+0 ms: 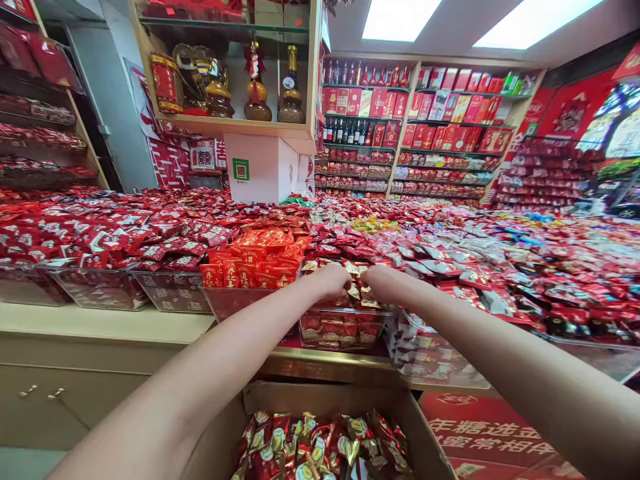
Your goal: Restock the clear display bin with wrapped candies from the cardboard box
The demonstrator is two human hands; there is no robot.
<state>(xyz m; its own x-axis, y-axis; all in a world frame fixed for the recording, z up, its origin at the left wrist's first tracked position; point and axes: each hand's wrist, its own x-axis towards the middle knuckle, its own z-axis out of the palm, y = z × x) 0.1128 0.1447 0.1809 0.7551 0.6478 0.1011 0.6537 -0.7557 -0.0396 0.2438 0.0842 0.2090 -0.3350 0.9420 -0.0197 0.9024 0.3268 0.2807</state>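
Observation:
Both arms reach forward to a clear plastic bin [345, 312] filled with small red and gold snack packets [355, 297]. My left hand [333, 281] is curled with its knuckles up over the bin's left part. Close beside it, my right hand [381, 285] is curled over the right part. The fingers of both hands point down among the packets, so what they grip, if anything, is hidden. Below the bin stands an open cardboard carton [425, 433] holding similar red and gold wrapped packets [320, 447].
Bright red packets [255, 260] fill the bin to the left. More clear bins [100, 290] line the counter edge [115, 323]. A red printed box [500, 433] stands right of the carton. Behind are a white pillar [255, 180] and a display shelf [230, 127] with bottles.

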